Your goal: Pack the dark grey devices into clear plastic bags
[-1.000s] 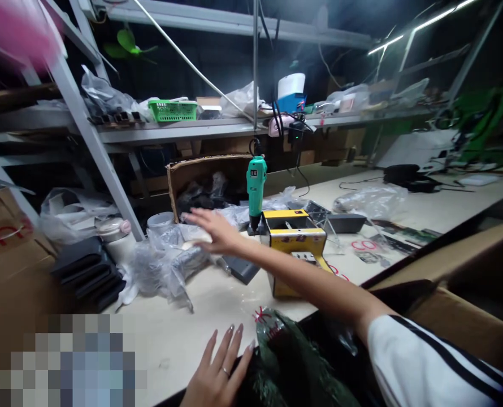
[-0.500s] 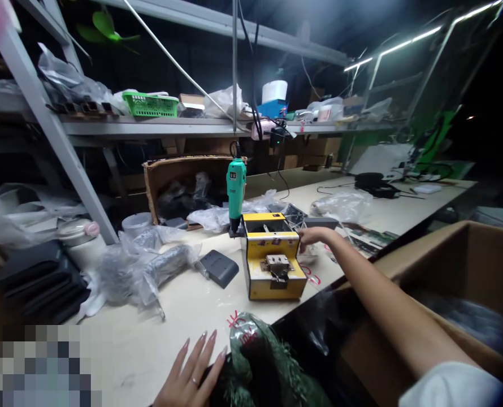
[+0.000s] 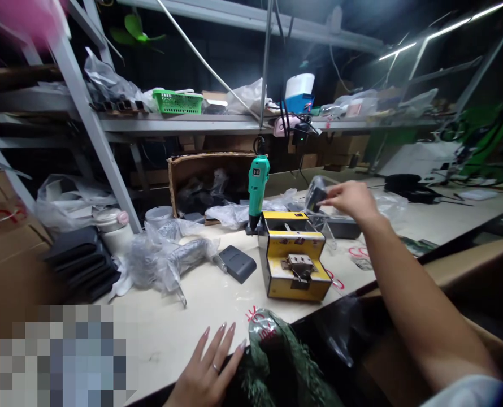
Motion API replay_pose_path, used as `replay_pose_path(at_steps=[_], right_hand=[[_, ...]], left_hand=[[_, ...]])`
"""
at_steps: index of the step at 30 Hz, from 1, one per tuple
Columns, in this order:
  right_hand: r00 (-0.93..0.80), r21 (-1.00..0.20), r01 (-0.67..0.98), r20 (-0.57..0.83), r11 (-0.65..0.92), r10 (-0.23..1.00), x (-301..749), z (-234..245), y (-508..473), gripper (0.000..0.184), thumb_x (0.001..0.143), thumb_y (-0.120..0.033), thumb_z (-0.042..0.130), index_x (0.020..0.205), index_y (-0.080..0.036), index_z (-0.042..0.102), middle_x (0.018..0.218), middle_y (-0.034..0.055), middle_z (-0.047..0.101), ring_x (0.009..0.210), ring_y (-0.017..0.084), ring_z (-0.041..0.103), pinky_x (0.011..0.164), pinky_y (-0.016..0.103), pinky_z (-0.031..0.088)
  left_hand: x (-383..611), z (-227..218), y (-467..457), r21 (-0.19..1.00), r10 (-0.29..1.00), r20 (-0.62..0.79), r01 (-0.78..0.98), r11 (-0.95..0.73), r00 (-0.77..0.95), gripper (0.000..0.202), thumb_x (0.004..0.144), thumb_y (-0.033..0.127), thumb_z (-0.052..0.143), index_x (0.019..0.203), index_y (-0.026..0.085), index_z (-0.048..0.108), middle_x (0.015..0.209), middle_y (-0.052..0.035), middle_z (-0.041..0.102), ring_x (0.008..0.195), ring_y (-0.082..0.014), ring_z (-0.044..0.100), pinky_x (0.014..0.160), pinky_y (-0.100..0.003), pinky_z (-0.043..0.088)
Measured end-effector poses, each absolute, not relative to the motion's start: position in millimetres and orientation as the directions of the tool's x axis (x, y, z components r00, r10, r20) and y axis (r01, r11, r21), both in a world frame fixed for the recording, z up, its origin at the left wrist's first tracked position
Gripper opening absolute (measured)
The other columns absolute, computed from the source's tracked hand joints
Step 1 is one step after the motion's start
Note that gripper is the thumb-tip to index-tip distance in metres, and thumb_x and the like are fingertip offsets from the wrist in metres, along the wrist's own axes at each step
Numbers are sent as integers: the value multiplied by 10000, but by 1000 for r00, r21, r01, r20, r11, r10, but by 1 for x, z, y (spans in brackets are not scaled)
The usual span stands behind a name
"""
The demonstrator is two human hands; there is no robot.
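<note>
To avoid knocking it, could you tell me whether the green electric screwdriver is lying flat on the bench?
No, the green electric screwdriver stands upright beside the yellow box.

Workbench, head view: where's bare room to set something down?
Bare bench top lies between the left hand and the plastic-wrapped part, in front of the grey case. Crowded behind the yellow screw feeder, around the teal electric screwdriver and the right hand.

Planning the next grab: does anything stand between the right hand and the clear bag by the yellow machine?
Nothing visible does: the right hand is at the clear bag, beyond the yellow machine.
</note>
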State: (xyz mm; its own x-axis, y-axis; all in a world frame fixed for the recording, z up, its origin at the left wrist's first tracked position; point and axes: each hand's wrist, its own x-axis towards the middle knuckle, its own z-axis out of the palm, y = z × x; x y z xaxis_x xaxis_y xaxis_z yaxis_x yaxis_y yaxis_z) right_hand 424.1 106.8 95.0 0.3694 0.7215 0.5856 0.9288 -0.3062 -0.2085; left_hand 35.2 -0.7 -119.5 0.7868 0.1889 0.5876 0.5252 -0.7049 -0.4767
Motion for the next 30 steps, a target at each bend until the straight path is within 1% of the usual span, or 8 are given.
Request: replay_pose_path(at_steps=[4,8,10,13,16,20,27,30], right_hand=[[272,-223,962,832,-157,484,390,121,85,195,761,-319,612,779,-136,677,777,109,667,705,172,583,618,271,383],[-174,67,932,945,356,278,335,131,53,171,753,-290,593,618,-185,602,705,51,649,657,147,577,630,257,417],[-333,114,778,909,618,252,301,122,40,108,736,-204,566,633,-187,594,677,24,636,605,123,565,582,232,425],[-482,-25,597,788,801,384,248,94,32,104,725,-154,530,660,-164,610,640,12,616,553,101,540,509,203,392],[-613,-82,695,452,715,648,201,62,34,96,691,-202,578,623,-157,630,643,28,627,540,126,540,478,230,325],[-500,-129,839,197,528,843,157,37,42,145,661,-277,608,604,-148,641,625,73,635,590,186,575,493,248,293],[-468,-403,778,139,481,873,126,29,116,570,784,-642,426,594,-144,628,541,23,590,503,110,546,487,202,356],[-251,-415,849,230,328,940,139,35,173,426,849,-520,448,828,-146,651,748,32,641,659,119,595,603,204,433]], left_hand=[[35,-120,-2,-474,208,566,522,-709,798,460,807,226,448,1262,163,474,1375,-144,390,1196,-282,418,1031,-446,237],[34,-118,-4,-453,237,555,529,-718,797,450,825,228,426,1268,163,468,1320,-137,462,1193,-283,419,1016,-446,251],[35,-115,-6,-443,269,531,533,-721,804,452,837,227,405,1283,165,451,1298,-127,489,1196,-277,415,1015,-441,244],[35,-111,-8,-446,294,498,532,-720,816,478,847,284,407,1311,166,413,1284,-115,506,1216,-269,391,1030,-424,207],[32,-115,-8,-429,313,488,536,-727,815,513,835,316,423,1325,165,392,1320,-108,471,1251,-270,342,1045,-421,174],[24,-127,-6,-463,184,499,439,-770,847,469,805,177,416,1271,148,461,1425,-123,312,1241,-293,354,1039,-496,188],[21,-124,-7,-431,126,571,427,-795,811,368,829,236,413,1157,160,562,1382,-116,391,1159,-258,459,1022,-471,275],[23,-122,-8,-411,113,592,420,-809,798,328,823,209,409,1084,156,600,1312,-109,480,1146,-252,472,1009,-473,304]])
